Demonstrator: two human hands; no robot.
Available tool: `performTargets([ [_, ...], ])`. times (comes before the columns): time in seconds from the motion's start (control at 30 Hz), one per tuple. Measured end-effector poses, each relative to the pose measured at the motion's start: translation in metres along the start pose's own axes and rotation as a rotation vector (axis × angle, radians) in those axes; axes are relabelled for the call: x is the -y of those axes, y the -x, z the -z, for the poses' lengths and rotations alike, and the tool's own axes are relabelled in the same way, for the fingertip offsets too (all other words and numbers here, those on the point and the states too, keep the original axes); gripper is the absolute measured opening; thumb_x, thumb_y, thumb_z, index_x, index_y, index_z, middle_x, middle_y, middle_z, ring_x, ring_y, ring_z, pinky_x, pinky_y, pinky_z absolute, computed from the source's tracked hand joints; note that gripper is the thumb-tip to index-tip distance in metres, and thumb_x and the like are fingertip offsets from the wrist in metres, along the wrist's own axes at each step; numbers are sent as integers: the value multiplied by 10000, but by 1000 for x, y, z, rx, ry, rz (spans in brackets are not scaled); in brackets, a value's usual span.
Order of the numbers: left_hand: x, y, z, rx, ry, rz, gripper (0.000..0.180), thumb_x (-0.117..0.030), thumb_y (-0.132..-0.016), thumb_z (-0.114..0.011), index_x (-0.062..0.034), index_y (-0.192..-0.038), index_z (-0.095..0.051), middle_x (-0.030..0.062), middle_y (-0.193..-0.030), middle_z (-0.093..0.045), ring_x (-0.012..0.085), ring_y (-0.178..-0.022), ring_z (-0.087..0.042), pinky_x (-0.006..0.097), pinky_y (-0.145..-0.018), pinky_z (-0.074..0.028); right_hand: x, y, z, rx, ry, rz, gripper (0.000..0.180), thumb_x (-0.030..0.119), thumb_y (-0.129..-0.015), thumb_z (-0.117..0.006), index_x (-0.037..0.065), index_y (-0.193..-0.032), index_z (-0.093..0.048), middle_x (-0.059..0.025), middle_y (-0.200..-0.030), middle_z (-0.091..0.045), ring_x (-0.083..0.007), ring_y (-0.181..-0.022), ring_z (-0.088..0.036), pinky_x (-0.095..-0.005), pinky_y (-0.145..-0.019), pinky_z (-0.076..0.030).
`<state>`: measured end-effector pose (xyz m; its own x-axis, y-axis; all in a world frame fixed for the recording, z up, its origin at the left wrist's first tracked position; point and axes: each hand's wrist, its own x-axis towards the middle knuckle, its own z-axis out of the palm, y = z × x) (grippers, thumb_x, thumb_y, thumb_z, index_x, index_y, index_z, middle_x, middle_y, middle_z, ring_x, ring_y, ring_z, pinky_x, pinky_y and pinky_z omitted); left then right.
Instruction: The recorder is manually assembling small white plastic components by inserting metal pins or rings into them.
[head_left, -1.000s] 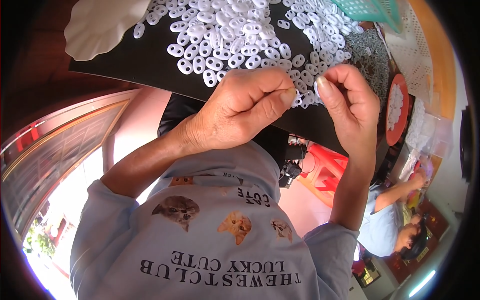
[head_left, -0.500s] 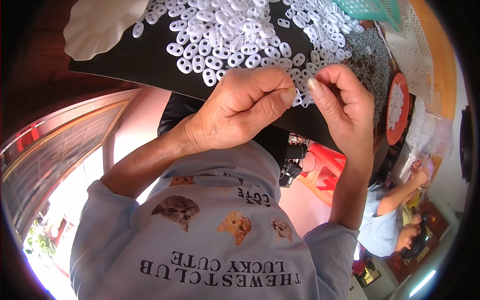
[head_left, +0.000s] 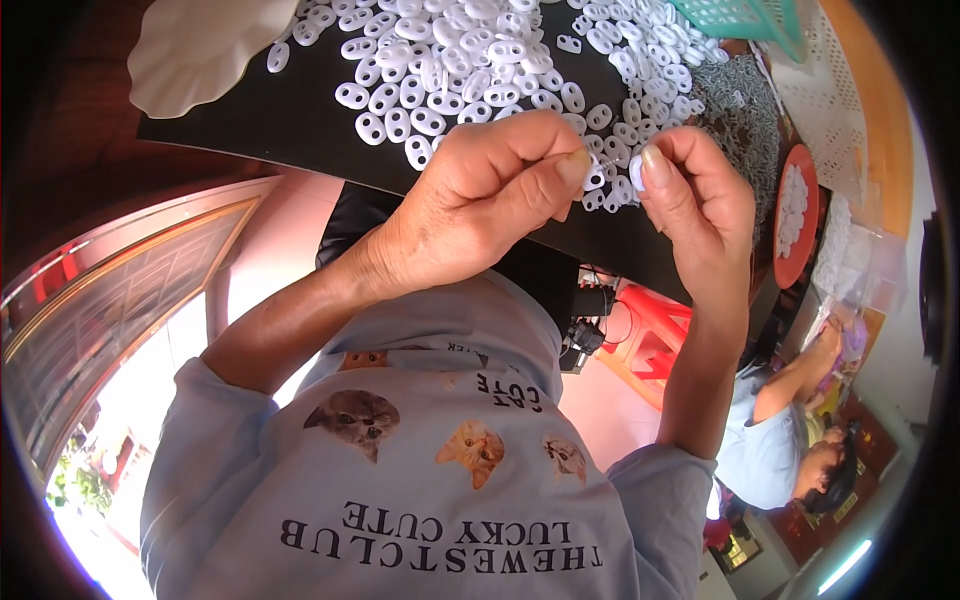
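My left hand is closed in a pinch over the near edge of the black table. At its fingertips shows a white two-hole plastic piece, partly covered by the thumb. A thin coil, apparently a small metal spring, sticks out beside it toward the right. My right hand, a short gap away, pinches a small white plastic piece between thumb and forefinger. Beyond both hands lies a big heap of white oval two-hole plastic pieces.
Grey metal springs form a pile at the right, beside an orange-red plate of small white pieces. A teal basket stands far right, a scalloped cream dish far left. Another person works at the right.
My right hand has shifted slightly right, away from the left, and a white piece now shows in its fingers. The left hand has barely moved.
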<state>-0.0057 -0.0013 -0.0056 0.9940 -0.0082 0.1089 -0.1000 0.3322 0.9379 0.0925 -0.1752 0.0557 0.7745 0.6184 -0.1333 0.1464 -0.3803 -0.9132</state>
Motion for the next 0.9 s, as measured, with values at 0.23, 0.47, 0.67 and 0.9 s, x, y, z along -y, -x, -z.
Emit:
performTargets([
  [0.23, 1, 2, 1, -1, 0, 3, 181, -141, -1008, -434, -11, -929, -531, 16, -750, -534, 41, -560, -393, 192, -525, -349, 4, -1, -5, 29, -19, -6, 141, 164, -952, -556, 24, -961, -555, 42, -732, -487, -13, -602, -388, -158, -525, -298],
  [0.47, -1, 3, 2, 3, -37, -9, 177, -143, -1001, -454, -6, -943, -550, 13, -751, -544, 36, -571, -411, 186, -524, -359, 9, -4, -9, 29, -48, -1, 143, 132, -922, -614, -6, -914, -577, 45, -749, -526, -19, -682, -447, -169, -602, -369],
  [0.67, -1, 4, 2, 0, -52, -29, 167, -137, -997, -461, -4, -950, -551, 13, -747, -548, 34, -573, -420, 184, -517, -363, 10, -7, -14, 82, -34, 8, 134, 121, -917, -620, -1, -894, -572, 50, -744, -528, -13, -673, -446, -166, -592, -364],
  [0.9, -8, 4, 0, -44, 27, 55, 141, -86, -963, -501, 8, -867, -544, -9, -696, -482, 58, -648, -430, 226, -581, -393, -4, -13, -26, 79, 65, 188, 102, 80, -908, -607, -7, -923, -555, 2, -733, -559, -37, -663, -478, -195, -581, -406],
])
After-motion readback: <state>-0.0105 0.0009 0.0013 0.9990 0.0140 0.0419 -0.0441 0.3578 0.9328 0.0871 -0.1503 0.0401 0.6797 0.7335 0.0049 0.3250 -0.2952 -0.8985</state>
